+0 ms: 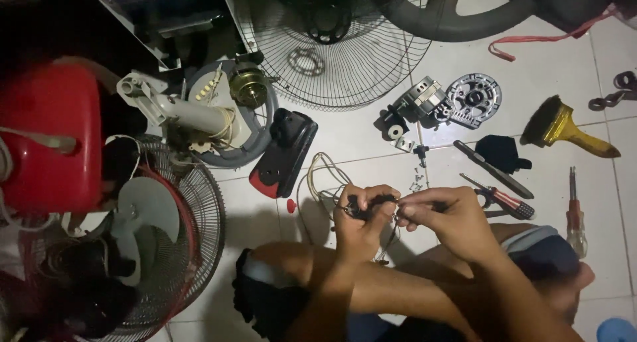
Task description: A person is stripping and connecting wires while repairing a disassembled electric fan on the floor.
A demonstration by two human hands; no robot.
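My left hand (361, 219) is closed around a small black electrical part with thin wires trailing from it. My right hand (441, 216) pinches the wire ends right beside it, fingertips touching the same part. A loop of pale wire (323, 173) runs from the hands across the white tiled floor (371, 139). My knees sit just below both hands.
A fan motor (424, 103) and round metal motor cover (472, 100) lie ahead. A wire fan guard (338, 50) is farther back. A screwdriver (576, 216), pliers (504, 199), a yellow-handled brush (567, 126), a red-black housing (285, 153) and a fan with red guard (152, 236) surround me.
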